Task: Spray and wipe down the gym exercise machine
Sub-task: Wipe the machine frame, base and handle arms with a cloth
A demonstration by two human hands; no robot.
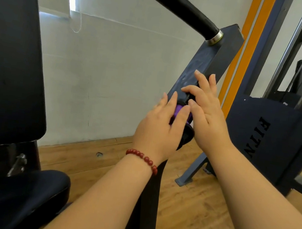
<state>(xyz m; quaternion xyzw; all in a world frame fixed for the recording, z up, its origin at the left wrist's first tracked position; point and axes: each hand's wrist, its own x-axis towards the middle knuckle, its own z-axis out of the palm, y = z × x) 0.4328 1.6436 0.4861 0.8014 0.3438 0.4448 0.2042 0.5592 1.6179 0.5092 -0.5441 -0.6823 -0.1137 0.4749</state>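
Head view shows the wiping step in hand: a purple and black cloth (179,112) lies against the slanted beam (211,56) of the gym machine, about halfway down the beam's visible length, sandwiched between the two hands. The left hand (160,129), wearing a red bead bracelet (142,157), lies wide with nearly straight fingers pressing on the cloth. The right hand (208,115) sits just up the beam from the cloth with its longer fingers spread flat on the metal. Its forefinger and thumb bend toward a dark edge of the cloth, but whether they pinch it cannot be told. The beam's face above the hands looks smeared or chalky, so doing this well probably means keeping the cloth flat under an even palm and drawing it in long overlapping passes up toward the collar where the black handle grip (172,2) joins the beam. The beam's side faces would want wiping too. No spray bottle is in view. Counted: two hands, one cloth, one bracelet, one beam and one handle grip. There are two dark pads, a back pad (9,50) to the left of the beam and a seat pad (17,190) below and left of it. One lettered machine shroud (268,136) stands to the beam's right.
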